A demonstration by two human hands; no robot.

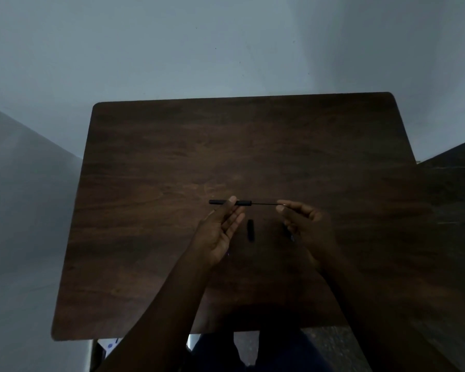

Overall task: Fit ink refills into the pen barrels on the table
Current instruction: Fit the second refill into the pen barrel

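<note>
Above the table, a black pen barrel is pinched by the left hand, its other fingers extended. Its protruding refill is gripped by the right hand. A cap lies below.

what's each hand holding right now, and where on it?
Left hand pinches the black pen barrel around its middle. Right hand pinches the outer end of the thin refill, whose other end sits at the barrel's mouth.
</note>
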